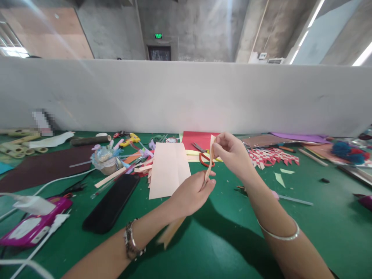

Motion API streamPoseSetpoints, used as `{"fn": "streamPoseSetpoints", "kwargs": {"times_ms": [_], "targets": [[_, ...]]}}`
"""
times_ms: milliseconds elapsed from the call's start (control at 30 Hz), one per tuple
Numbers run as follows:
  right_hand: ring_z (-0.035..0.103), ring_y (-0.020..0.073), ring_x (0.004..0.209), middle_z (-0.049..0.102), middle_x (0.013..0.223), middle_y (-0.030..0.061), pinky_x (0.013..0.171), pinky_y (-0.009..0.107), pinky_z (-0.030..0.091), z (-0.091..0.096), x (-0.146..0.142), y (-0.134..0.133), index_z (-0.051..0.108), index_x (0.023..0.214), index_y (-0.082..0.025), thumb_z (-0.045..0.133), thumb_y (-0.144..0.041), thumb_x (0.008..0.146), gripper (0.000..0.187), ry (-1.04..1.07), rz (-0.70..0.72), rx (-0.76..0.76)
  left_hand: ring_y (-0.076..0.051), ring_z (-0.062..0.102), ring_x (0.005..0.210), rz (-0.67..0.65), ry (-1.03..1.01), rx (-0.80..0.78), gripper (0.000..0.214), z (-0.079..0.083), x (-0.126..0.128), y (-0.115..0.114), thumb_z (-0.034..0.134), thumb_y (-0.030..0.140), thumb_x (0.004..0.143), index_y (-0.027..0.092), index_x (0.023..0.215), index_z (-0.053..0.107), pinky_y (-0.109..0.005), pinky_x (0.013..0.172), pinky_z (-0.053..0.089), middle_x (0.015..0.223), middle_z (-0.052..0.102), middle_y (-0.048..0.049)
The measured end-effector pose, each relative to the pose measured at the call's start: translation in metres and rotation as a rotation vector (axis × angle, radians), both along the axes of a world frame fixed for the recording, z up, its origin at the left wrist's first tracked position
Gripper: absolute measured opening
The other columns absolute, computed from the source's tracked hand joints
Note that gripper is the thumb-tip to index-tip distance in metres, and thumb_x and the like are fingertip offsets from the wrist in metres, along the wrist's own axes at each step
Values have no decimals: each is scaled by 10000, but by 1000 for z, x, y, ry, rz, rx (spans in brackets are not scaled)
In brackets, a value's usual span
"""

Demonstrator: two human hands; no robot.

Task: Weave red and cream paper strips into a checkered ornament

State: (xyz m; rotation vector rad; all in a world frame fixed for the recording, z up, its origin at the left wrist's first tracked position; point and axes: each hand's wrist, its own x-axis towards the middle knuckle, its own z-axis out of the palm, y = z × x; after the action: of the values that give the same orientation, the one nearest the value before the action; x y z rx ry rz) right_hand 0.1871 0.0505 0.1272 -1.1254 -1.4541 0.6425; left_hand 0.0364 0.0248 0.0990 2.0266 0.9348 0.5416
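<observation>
A long, narrow strip of pale peach paper (pixel 209 164) runs between my hands, standing nearly upright at its top. My left hand (pixel 192 192) is closed around its middle, and the strip's lower end sticks out below the wrist over the table. Up at the top end, my right hand (pixel 231 153) pinches the strip between thumb and fingers. Behind my left hand a peach paper sheet (pixel 168 166) with a crease lies flat. Orange-handled scissors (pixel 203 158) rest just beyond the strip, partly hidden by it, near red paper (pixel 193 138).
A black case (pixel 112 203) and a magenta power strip (pixel 36 228) with white cables lie left. Behind them stands a wrapped pot (pixel 107 159) beside paper strips. Red-and-white woven paper (pixel 274 157) and a glue stick (pixel 295 200) are right. A grey partition (pixel 186 97) closes the table's back.
</observation>
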Motion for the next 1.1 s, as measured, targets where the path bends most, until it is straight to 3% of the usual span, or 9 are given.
{"fn": "streamPoseSetpoints", "kwargs": {"times_ms": [100,233,300,367,467,600,733,1100], "targets": [[491,69,474,497,533,-69,478,203,398,3,2,1,396,706,-200,497,-190,694,103,109,-24,-6,-157,570,728,-172,-71,-153,469,-1,-5,-1,229,441,914,143,1034,571,-264,684,439,805,597,-52],[510,82,464,514,512,-75,481,212,418,0,1,3,403,753,-208,518,-243,704,130,180,38,-88,-170,575,848,-286,-47,-161,530,-2,-11,3,217,468,915,163,965,648,-257,802,405,845,638,-54],[512,88,460,515,507,-70,477,217,418,-5,-1,6,407,741,-208,525,-292,720,146,165,79,-114,-169,579,765,-220,-26,-129,521,-7,-13,12,261,499,897,170,910,665,-253,723,415,795,640,-44],[496,86,444,503,498,-69,460,212,399,-12,-2,10,410,722,-206,516,-331,738,164,124,103,-104,-156,543,623,-56,-25,-54,482,-12,-13,25,343,522,860,155,863,656,-248,594,399,705,613,-34],[482,84,458,475,517,-65,454,206,371,-20,-4,15,419,697,-202,514,-330,744,166,-7,95,-93,-144,506,598,74,-145,17,423,-16,-10,46,372,491,846,146,709,574,-236,553,372,654,563,-19],[423,76,488,419,549,-61,452,200,332,-26,-8,19,434,667,-194,504,-353,746,191,-104,106,-146,-101,367,508,255,-281,127,370,-9,1,67,422,470,824,172,605,431,-217,483,274,540,374,44],[374,71,481,376,528,-65,448,199,321,-29,-12,22,426,614,-191,495,-414,739,265,5,181,-198,-98,336,512,290,-394,182,407,-9,12,78,410,449,833,171,537,389,-226,506,265,520,322,45],[305,47,397,318,452,-78,384,185,270,-42,-17,29,357,516,-190,509,-438,726,359,167,166,-311,-148,535,605,221,-531,20,417,-26,15,80,459,475,811,149,583,583,-246,598,403,571,571,-3]]}}
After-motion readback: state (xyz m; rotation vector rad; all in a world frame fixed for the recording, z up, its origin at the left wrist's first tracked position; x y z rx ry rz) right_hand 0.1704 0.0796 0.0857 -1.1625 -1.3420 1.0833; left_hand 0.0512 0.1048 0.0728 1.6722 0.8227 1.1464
